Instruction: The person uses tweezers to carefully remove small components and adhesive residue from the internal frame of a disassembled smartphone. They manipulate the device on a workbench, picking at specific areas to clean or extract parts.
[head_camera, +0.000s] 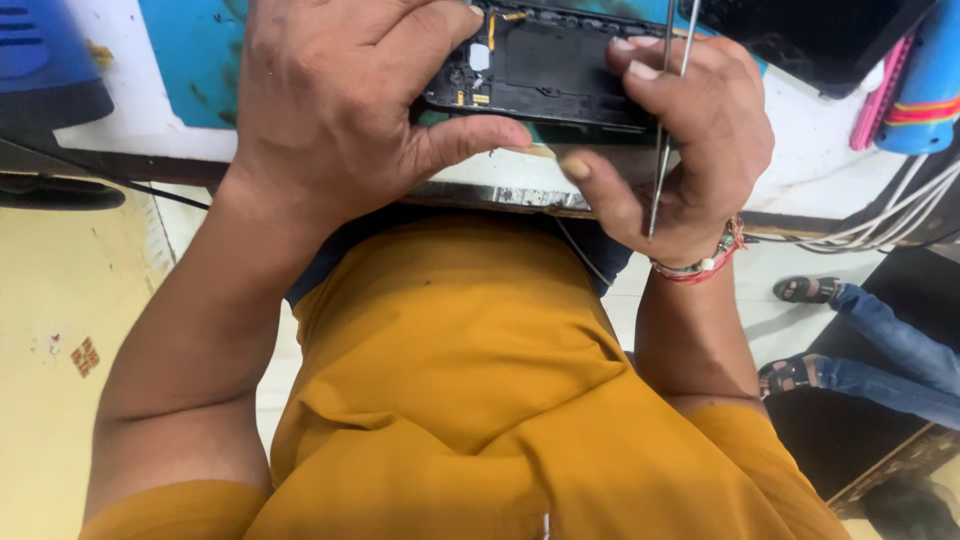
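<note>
gripping one opened phone (555, 65), two hands: left (340, 110), right (690, 140) with one tweezers (660, 150)

I see a mustard-yellow short-sleeved shirt (470, 400), both forearms bare, and a red-and-white beaded thread bracelet (700, 266) around my right wrist.

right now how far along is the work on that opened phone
Done: the phone already has its back cover off, with black inner frame and small gold parts exposed. In hand: the left hand grips its left end, while the right hand steadies the other end and holds metal tweezers. Left: the inner frame is still in place, no cover in view.
</note>
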